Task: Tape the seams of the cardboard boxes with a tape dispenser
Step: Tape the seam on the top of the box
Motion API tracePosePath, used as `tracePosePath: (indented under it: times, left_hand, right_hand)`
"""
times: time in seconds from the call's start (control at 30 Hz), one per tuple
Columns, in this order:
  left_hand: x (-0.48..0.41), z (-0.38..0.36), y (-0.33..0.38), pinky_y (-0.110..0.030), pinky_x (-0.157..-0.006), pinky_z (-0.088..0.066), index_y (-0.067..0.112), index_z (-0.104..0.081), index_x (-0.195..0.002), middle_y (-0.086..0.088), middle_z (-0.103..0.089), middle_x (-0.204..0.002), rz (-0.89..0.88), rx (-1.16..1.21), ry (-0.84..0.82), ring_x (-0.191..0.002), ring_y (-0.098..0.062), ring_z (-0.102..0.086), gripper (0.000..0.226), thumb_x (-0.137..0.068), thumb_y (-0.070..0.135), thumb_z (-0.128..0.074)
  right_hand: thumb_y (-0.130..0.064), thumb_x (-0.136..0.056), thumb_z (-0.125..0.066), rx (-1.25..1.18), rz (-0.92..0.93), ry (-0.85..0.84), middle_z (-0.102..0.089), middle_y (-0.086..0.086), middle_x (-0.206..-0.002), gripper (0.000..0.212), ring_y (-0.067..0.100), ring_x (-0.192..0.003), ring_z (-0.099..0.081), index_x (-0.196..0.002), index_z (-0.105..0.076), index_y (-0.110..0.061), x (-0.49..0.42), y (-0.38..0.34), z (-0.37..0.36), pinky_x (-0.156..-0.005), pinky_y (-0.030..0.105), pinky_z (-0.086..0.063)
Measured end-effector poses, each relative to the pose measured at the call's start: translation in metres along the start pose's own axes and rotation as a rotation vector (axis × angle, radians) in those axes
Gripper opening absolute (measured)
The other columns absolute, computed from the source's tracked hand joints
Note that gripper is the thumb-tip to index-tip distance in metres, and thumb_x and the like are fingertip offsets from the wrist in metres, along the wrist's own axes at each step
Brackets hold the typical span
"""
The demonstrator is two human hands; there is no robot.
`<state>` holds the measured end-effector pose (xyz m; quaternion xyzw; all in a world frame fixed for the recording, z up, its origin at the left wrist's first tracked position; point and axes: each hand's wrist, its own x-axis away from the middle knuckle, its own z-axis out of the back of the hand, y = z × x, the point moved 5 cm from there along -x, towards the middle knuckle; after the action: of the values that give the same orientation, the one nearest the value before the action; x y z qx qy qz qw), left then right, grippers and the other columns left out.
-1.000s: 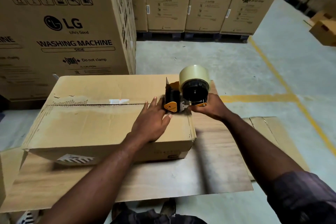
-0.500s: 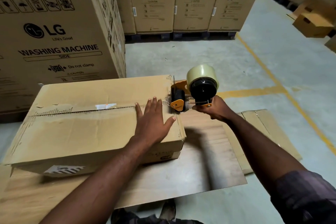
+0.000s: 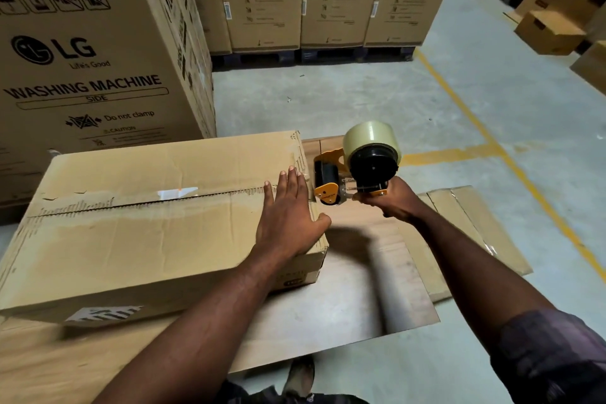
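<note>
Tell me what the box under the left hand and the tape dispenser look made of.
Box: corrugated cardboard, matte brown; fluting shows along the torn seam edge. Dispenser: seemingly hard plastic, orange and black, slight sheen. Tape roll: clear glossy film, probably plastic.

Low cardboard box [image 3: 147, 239], top seam [image 3: 147, 202] taped (glossy strip), orange-black tape dispenser [image 3: 360, 169] just off its right end.

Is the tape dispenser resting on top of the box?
No, the right hand holds the tape dispenser past the box, off its right end.
</note>
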<state>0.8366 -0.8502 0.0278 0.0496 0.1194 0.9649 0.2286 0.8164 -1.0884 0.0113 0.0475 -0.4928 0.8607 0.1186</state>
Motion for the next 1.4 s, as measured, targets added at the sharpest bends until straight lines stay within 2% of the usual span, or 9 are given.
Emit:
tracePosePath:
  times: [0.17, 0.37, 0.57, 0.73, 0.83, 1.03, 1.17, 1.33, 1.4]
  left_hand:
    - [0.000, 0.000, 0.001, -0.047, -0.125, 0.005, 0.010, -0.004, -0.160, -0.010, 0.006, -0.168, -0.009, 0.000, -0.002, -0.155, -0.023, 0.007, 0.094, -0.086, 0.061, -0.032]
    - [0.000, 0.000, 0.000, -0.047, -0.125, 0.004, 0.010, -0.004, -0.160, -0.010, 0.006, -0.168, -0.019, -0.003, 0.000, -0.155, -0.023, 0.007, 0.093, -0.087, 0.061, -0.032]
    - [-0.001, 0.001, 0.001, -0.046, -0.125, 0.001, 0.008, -0.006, -0.160, -0.012, 0.003, -0.168, -0.010, -0.005, 0.000, -0.155, -0.025, 0.004, 0.094, -0.084, 0.059, -0.030]
    - [-0.002, 0.000, 0.003, -0.046, -0.125, 0.001, 0.006, -0.005, -0.160, -0.013, 0.004, -0.168, -0.015, -0.008, 0.004, -0.155, -0.026, 0.005, 0.090, -0.091, 0.059, -0.031]
    - [-0.002, 0.000, 0.002, -0.046, -0.125, 0.001, 0.007, -0.003, -0.160, -0.012, 0.006, -0.167, -0.019, -0.012, -0.010, -0.155, -0.025, 0.008, 0.092, -0.092, 0.062, -0.030]
    - [-0.001, -0.001, 0.000, -0.044, -0.125, 0.003, 0.007, -0.003, -0.160, -0.011, 0.006, -0.168, -0.026, -0.010, 0.004, -0.155, -0.024, 0.008, 0.090, -0.093, 0.061, -0.032]
    - [-0.001, -0.001, 0.001, -0.044, -0.125, 0.002, 0.006, -0.003, -0.159, -0.012, 0.005, -0.168, -0.027, -0.011, -0.006, -0.155, -0.024, 0.007, 0.092, -0.091, 0.060, -0.034]
    - [-0.002, -0.002, 0.000, -0.044, -0.126, 0.001, 0.007, -0.004, -0.160, -0.011, 0.005, -0.168, -0.021, -0.015, -0.003, -0.155, -0.024, 0.006, 0.094, -0.089, 0.062, -0.032]
    - [-0.003, -0.002, -0.001, -0.044, -0.126, 0.001, 0.007, -0.004, -0.160, -0.010, 0.004, -0.168, -0.018, -0.021, 0.002, -0.155, -0.024, 0.005, 0.095, -0.088, 0.063, -0.032]
  right_hand:
    - [-0.018, -0.083, -0.085, 0.128, 0.039, -0.092, -0.064, -0.025, -0.058, 0.017, -0.008, -0.053, -0.057, -0.085, -0.068, -0.020, -0.011, -0.007, 0.009, -0.049, 0.006, -0.038]
    - [-0.031, -0.077, -0.089, 0.253, 0.057, -0.154, -0.076, -0.006, -0.084, 0.021, 0.005, -0.081, -0.069, -0.089, -0.075, -0.020, -0.027, -0.010, 0.024, -0.075, 0.027, -0.050]
    - [-0.028, -0.075, -0.089, 0.293, 0.054, -0.223, -0.075, -0.008, -0.080, 0.018, 0.003, -0.076, -0.067, -0.082, -0.073, -0.025, -0.042, -0.014, 0.013, -0.074, 0.027, -0.050]
    - [-0.060, -0.061, -0.086, 0.524, -0.007, -0.241, -0.071, -0.016, -0.072, 0.029, 0.003, -0.075, -0.066, -0.074, -0.071, -0.038, -0.052, -0.009, 0.017, -0.068, 0.027, -0.050]
    - [-0.057, -0.063, -0.088, 0.651, -0.096, -0.268, -0.064, -0.019, -0.063, 0.031, 0.004, -0.067, -0.060, -0.065, -0.066, -0.037, -0.044, 0.014, 0.003, -0.061, 0.025, -0.042]
    - [-0.062, -0.072, -0.081, 0.238, -0.333, 0.009, -0.069, -0.001, -0.058, 0.044, 0.009, -0.045, -0.058, -0.068, -0.075, -0.019, -0.010, 0.056, -0.008, -0.051, 0.021, -0.046]
    - [-0.081, -0.062, -0.075, -0.112, -0.618, 0.175, -0.071, 0.008, -0.071, 0.070, 0.023, -0.060, -0.063, -0.080, -0.075, -0.014, 0.004, 0.092, -0.044, -0.059, 0.030, -0.047]
    - [-0.065, -0.090, -0.061, -0.563, -0.764, 0.053, -0.057, 0.005, -0.062, 0.052, 0.019, -0.047, -0.052, -0.084, -0.064, -0.013, 0.016, 0.105, -0.101, -0.049, 0.024, -0.043]
    - [-0.063, -0.099, -0.047, -0.678, -0.735, 0.003, -0.061, 0.007, -0.073, 0.052, 0.017, -0.053, -0.059, -0.091, -0.064, -0.015, 0.021, 0.096, -0.108, -0.051, 0.025, -0.047]
